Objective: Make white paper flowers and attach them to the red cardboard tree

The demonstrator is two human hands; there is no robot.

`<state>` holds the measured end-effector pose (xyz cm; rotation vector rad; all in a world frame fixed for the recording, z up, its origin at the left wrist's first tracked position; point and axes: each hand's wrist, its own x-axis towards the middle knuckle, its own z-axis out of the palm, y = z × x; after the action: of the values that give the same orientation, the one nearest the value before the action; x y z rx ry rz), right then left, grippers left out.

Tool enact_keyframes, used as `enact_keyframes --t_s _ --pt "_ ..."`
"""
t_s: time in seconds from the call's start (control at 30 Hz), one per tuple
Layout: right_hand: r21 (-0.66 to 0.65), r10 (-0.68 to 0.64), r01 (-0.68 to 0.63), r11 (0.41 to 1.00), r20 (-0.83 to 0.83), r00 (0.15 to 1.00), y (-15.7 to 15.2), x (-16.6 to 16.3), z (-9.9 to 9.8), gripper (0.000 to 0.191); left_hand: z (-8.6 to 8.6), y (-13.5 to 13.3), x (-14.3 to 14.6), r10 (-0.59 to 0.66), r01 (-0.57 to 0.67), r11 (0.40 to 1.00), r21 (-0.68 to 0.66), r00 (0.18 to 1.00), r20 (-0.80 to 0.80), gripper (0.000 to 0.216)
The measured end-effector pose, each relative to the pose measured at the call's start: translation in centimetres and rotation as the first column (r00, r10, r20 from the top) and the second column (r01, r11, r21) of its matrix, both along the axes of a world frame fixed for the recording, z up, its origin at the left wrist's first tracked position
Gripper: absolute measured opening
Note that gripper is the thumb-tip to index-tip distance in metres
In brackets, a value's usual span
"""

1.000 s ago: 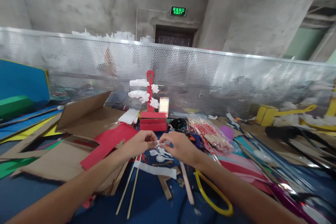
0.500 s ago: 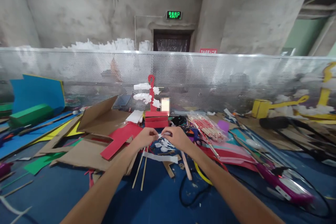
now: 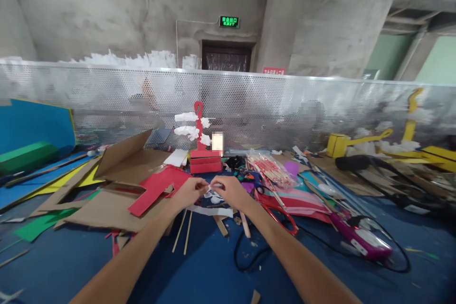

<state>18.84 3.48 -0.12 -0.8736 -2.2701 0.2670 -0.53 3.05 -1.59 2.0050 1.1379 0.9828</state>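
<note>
My left hand (image 3: 194, 190) and my right hand (image 3: 228, 191) are close together over the middle of the table, fingertips pinched. Between them is a small white piece (image 3: 208, 188), perhaps paper; the fingers mostly cover it. Just below the fingertips lie several white cut pieces (image 3: 215, 199), and nearer to me a white paper strip (image 3: 210, 211). Beyond my hands stands a red model (image 3: 205, 165) with a box base, an upright hooked at the top, and white fluffy pieces (image 3: 186, 131) on its sides.
Brown cardboard (image 3: 107, 206) and a red sheet (image 3: 155, 187) lie left. Two thin sticks (image 3: 187, 232) are near my left forearm. Bagged sticks (image 3: 272, 171), a red loop-shaped handle (image 3: 290, 224), a purple device (image 3: 366, 242) and a black cable (image 3: 239, 261) are right. A perforated metal panel (image 3: 249, 109) stands behind.
The view has shifted a little, so most things sit further left. My hands remain together at the small white piece, with slightly changed finger positions. The red loop now shows more beside my right forearm.
</note>
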Motion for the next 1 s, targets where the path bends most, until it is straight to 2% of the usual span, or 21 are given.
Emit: enact_keyframes --t_s 0.2,0.37,0.5,0.73,1.0 --pt "0.066 -0.002 -0.004 0.998 0.096 0.995 0.41 0.31 -0.60 0.008 -0.06 -0.22 -0.20 0.001 0.000 0.999 0.049 1.000 -0.013 0.036" --pt "0.083 -0.037 0.028 0.996 0.106 0.994 0.51 0.67 -0.70 0.008 -0.46 -0.40 0.22 -0.022 0.022 0.999 0.026 1.000 -0.018 0.032" --pt "0.084 0.006 -0.016 0.996 0.119 0.993 0.55 0.78 -0.58 0.012 -0.66 -0.12 0.28 -0.017 0.018 0.999 0.043 1.000 -0.025 0.027" --pt "0.096 0.025 -0.034 0.995 0.092 0.995 0.31 0.86 -0.19 0.020 -0.55 0.26 0.22 0.002 -0.002 0.999 0.035 1.000 0.015 0.033" --pt "0.131 0.033 -0.047 0.990 0.107 0.994 0.33 0.90 -0.27 0.015 -0.44 -0.27 0.44 0.010 -0.011 0.997 0.071 1.000 0.013 0.026"
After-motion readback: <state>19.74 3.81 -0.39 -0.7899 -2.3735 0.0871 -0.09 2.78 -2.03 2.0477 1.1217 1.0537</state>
